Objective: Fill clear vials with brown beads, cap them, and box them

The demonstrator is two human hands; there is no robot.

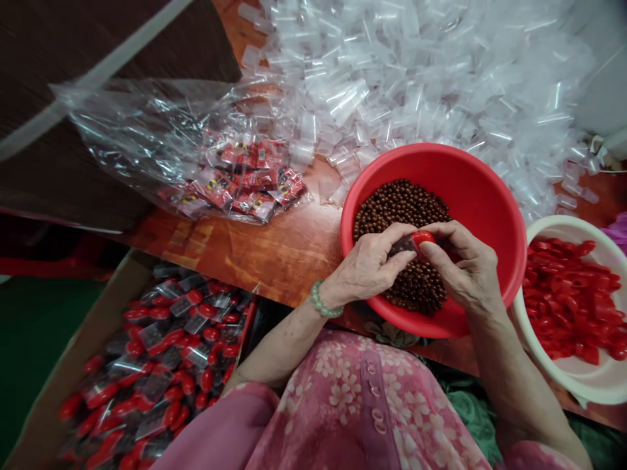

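Note:
Over a red bowl (490,189) of small brown balls (409,209), both hands meet at one small clear container filled with something dark. My left hand (375,264), with a green bead bracelet (326,300) at its wrist, grips the container's clear body (402,245) between thumb and fingers. The fingers of my right hand (463,261) are closed on the red cap (422,237) at the container's right end. The container lies roughly sideways, and the cap sits against its body. Some balls under the hands are hidden.
Clear empty containers (416,78) are heaped behind the bowl. A plastic bag (161,130) with red packets (255,176) lies back left. A white basin (543,228) of red caps (571,300) stands right. At lower left, a cardboard box (63,359) holds capped containers (166,352).

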